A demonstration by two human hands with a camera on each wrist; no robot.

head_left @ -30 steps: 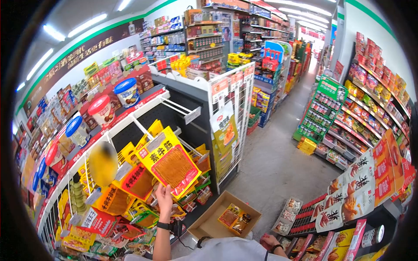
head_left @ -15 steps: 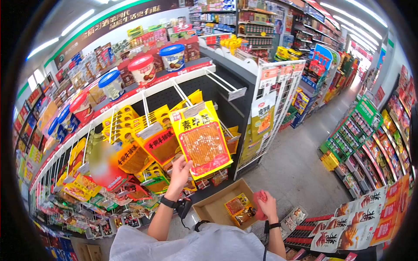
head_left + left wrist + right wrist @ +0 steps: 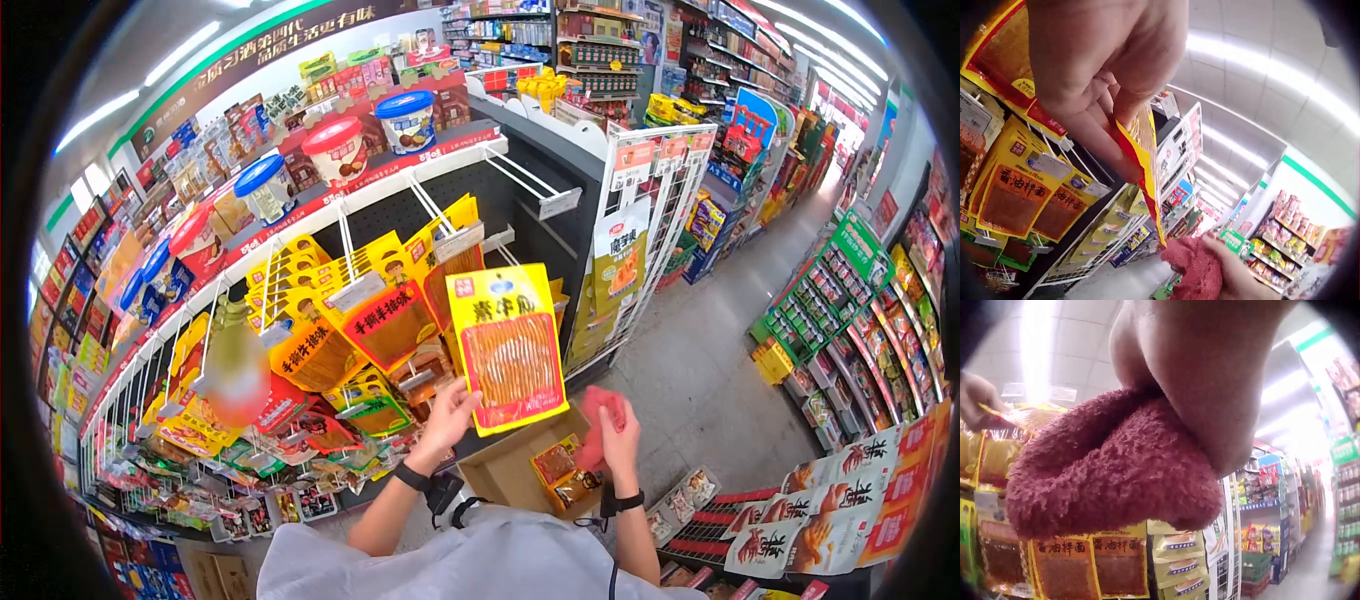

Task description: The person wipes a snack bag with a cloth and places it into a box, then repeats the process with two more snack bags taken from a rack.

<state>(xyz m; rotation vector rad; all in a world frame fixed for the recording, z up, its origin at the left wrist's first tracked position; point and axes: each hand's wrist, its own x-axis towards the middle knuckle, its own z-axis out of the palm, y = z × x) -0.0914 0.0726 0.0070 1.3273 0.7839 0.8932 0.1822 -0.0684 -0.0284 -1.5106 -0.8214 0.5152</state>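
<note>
In the head view the left hand (image 3: 449, 420) pinches the lower left edge of a yellow snack packet (image 3: 508, 350) whose front faces up toward the camera. The left wrist view shows that packet (image 3: 1144, 169) nearly edge-on, between thumb and fingers. A fluffy red cloth (image 3: 598, 428) is gripped by the right hand (image 3: 617, 440), just right of the packet's lower corner; in the right wrist view the bunched cloth (image 3: 1116, 469) hangs below the fingers. Below both hands stands an open cardboard box (image 3: 500, 466) with packets (image 3: 556, 462) inside.
Hanging packets (image 3: 385, 322) fill the hooks of a rack at the left, with tubs (image 3: 405, 122) on its top. A wire grid panel (image 3: 655, 215) closes the rack's end. A green display stand (image 3: 835, 275) and an aisle lie to the right; white pouches (image 3: 758, 548) are at lower right.
The packet and left hand have moved right, off the rack's front toward the box. The right hand has risen from low at the right with the red cloth, to beside the packet.
</note>
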